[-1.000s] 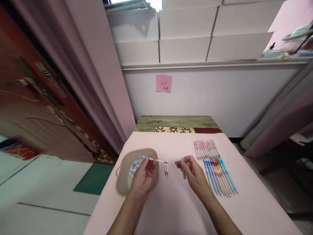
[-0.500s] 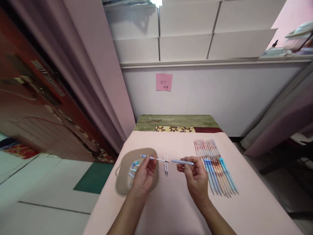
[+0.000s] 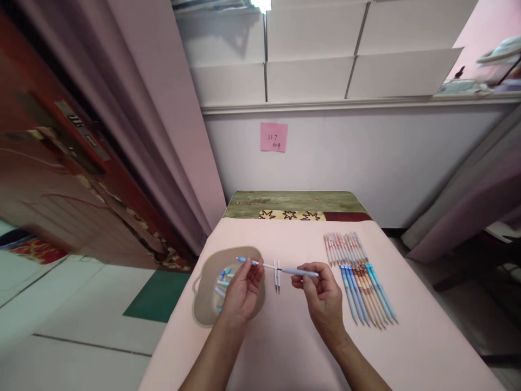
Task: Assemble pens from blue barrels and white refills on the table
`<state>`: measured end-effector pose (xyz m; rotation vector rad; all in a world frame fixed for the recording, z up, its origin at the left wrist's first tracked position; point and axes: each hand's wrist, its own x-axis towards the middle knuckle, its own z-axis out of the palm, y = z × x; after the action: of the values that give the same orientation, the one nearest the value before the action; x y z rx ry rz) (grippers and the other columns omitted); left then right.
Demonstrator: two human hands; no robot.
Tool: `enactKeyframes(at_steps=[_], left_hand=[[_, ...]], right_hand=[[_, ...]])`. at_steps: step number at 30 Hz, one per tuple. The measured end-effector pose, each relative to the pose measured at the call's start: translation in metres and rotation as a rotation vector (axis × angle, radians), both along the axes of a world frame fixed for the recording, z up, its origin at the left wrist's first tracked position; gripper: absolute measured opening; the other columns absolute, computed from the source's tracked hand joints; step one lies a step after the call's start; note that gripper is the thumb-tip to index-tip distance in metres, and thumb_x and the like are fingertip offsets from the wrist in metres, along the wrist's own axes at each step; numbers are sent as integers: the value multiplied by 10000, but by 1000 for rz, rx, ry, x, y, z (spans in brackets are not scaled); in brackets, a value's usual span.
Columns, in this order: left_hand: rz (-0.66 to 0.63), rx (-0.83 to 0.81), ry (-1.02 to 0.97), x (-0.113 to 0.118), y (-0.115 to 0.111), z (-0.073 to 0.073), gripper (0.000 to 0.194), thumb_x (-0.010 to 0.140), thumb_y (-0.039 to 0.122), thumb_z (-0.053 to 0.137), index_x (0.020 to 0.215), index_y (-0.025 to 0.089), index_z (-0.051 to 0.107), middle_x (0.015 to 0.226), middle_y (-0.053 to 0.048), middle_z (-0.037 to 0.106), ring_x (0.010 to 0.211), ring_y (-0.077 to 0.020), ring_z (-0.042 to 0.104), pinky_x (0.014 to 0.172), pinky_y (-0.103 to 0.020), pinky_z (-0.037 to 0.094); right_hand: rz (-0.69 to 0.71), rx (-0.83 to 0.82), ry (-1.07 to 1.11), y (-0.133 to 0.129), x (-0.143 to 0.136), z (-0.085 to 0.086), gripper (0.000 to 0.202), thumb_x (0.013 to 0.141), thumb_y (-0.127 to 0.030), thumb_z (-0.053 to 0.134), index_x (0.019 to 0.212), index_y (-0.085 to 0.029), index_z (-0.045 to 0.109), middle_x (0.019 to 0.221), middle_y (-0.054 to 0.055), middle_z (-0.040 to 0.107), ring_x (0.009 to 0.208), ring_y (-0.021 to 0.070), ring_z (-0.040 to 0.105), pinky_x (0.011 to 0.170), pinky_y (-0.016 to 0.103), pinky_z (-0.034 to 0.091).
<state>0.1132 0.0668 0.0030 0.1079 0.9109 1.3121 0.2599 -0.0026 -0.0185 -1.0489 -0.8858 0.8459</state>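
- Your left hand (image 3: 244, 289) is gripping the blue pen top (image 3: 246, 261) between thumb and fingers, over the right side of the beige tray (image 3: 200, 301).
- A thin white refill (image 3: 269, 266) is sticking out of that top, pointing right.
- Your right hand (image 3: 324, 292) is pinching the pale blue barrel (image 3: 296, 271) in closed fingers, its end meeting the refill's dark tip; you cannot tell whether the tip is inside.
- Two spare refills (image 3: 275, 278) are lying between your hands on the pink cloth (image 3: 285, 342).
- Small blue parts (image 3: 222, 283) are sitting in the tray.
- To your right, patterned pens (image 3: 345, 248) are lying above capless-looking coloured barrels (image 3: 368, 293).
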Motion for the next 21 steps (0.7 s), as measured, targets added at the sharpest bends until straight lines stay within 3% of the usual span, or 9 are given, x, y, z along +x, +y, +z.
enactKeyframes(at_steps=[11, 21], left_hand=[[7, -2, 1, 2, 1, -8, 179, 875, 63, 527, 733, 85, 633, 693, -71, 691, 633, -123, 684, 568, -186, 582], [-66, -3, 16, 7, -2, -5, 145, 867, 78, 545, 752, 88, 632, 704, -89, 696, 587, -100, 654, 569, -182, 568]], right_hand=[[90, -21, -39, 0, 4, -2, 150, 852, -295, 619, 908, -195, 523, 967, 58, 634, 790, 168, 679, 750, 340, 591], [105, 46, -161, -1, 2, 0, 77, 848, -209, 603, 884, -205, 535, 953, 49, 634, 769, 159, 676, 701, 305, 593]])
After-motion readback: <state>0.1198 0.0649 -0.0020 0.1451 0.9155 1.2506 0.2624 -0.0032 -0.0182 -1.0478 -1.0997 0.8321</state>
